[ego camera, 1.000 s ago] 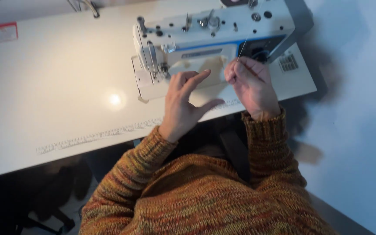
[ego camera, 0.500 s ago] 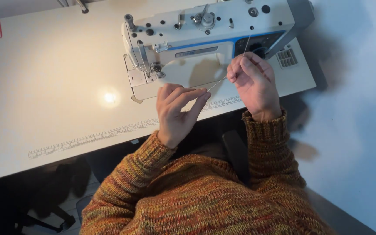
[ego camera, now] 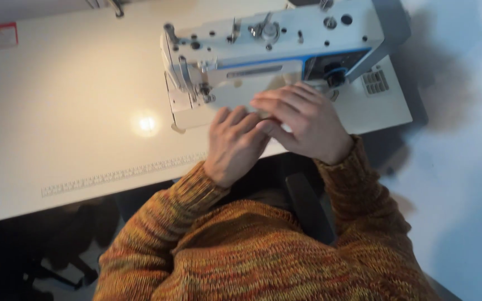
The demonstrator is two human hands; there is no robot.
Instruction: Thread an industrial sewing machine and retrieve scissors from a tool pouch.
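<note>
The left hand [ego camera: 235, 146] lies palm down on the worktop [ego camera: 57, 111] just in front of the sewing machine [ego camera: 269, 56], fingers together and stretched toward the needle area. Half a second ago these fingers were spread and lifted a little; now they are flat and closed up. The right hand [ego camera: 302, 120] has come across from the right end of the machine, where it was raised with the fingertips pinched together, perhaps on a thread, though that is too fine to tell. It now rests with fingers extended and close together, its fingertips overlapping those of the left hand. Whether anything is pinched between them cannot be told; nothing shows in either grasp.

Under and just beyond the fingertips lies a pale cloth piece [ego camera: 252, 89] on the machine bed, right of the presser foot [ego camera: 205, 92], mostly covered by the hands. With both hands flat on it, it looks as if the cloth is being pressed down and held in place by the needle rather than threaded or adjusted.

A bright lamp reflection [ego camera: 146, 122] sits on the worktop left of the hands, and a printed ruler strip [ego camera: 118, 175] runs along the near edge. The orange knitted sleeves [ego camera: 185, 195] fill the foreground.
</note>
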